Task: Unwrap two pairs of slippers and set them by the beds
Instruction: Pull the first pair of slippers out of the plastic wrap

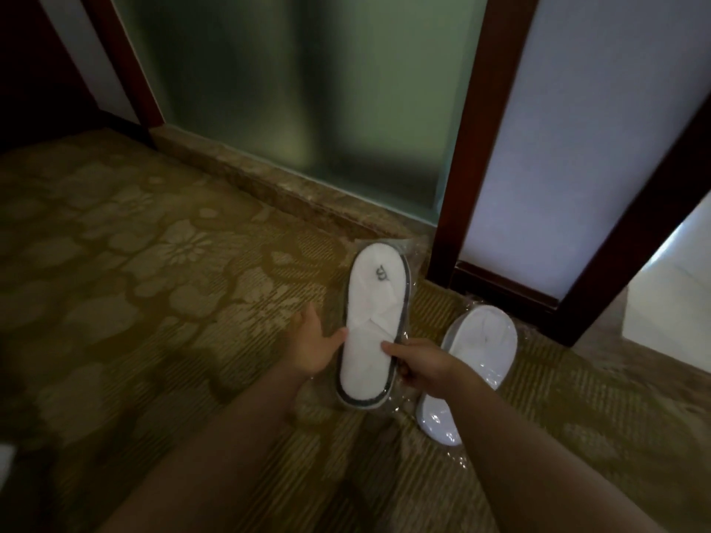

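A pair of white slippers point(371, 321) with dark edging and a small logo sits in a clear plastic wrapper, held up over the carpet. My right hand point(417, 365) pinches its right edge near the heel. My left hand point(315, 346) touches its left edge with the fingers spread. A second wrapped pair of white slippers point(471, 363) lies on the carpet just to the right, partly behind my right hand.
Patterned gold-brown carpet point(154, 282) covers the floor. A frosted glass panel point(307, 90) with a stone sill stands ahead, framed by dark wooden posts point(465, 148). A white wall panel point(577, 148) is on the right, with a white bed edge point(669, 298) beyond it.
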`<state>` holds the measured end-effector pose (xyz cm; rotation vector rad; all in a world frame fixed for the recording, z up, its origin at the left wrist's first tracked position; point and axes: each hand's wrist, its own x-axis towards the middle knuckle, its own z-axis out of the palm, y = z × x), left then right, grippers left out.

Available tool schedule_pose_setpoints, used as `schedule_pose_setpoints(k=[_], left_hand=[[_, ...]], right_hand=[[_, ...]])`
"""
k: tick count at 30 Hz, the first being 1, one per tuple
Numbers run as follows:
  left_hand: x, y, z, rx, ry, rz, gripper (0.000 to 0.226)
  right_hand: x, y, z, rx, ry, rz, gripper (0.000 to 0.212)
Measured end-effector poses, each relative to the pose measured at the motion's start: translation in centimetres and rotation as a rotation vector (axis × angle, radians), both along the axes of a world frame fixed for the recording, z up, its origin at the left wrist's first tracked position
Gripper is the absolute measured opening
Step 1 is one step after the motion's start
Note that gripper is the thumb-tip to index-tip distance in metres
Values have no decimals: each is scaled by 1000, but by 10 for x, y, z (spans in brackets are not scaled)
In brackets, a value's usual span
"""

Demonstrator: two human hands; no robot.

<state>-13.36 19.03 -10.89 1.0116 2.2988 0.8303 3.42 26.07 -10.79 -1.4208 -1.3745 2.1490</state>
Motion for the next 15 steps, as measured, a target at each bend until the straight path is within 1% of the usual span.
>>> schedule_pose_setpoints(k=[1,2,3,4,5,6,7,8,12,14,15], left_hand=[[-1,0,7,44,70,60,79],[-3,-1,14,76,103,107,93],[-5,-2,21,107,72,143,104],[-7,-3,28,144,-30,174,111],[-9,-3,33,191,-173,200,115],[-10,-6,37,237,-318,215,115],[-9,-9,40,271,-434,216,110],[-8,-12,43,295,-503,207,102],[-1,-13,59,446,-649,181,57],[1,-9,66,469,-678,182,49],[0,-7,68,470,-651,182,48]], right_hand=[[2,0,5,-4,35,32,10],[3,-1,9,-6,61,72,14],[5,-1,12,-3,79,117,17],[6,-2,15,0,93,163,16],[8,-3,17,-5,103,201,14],[9,-5,18,-13,110,234,12],[10,-6,19,-22,110,263,12],[11,-6,19,-29,100,289,15],[13,-8,27,1,-26,432,37],[12,-8,39,87,-64,447,56],[10,-6,45,152,-51,385,71]])
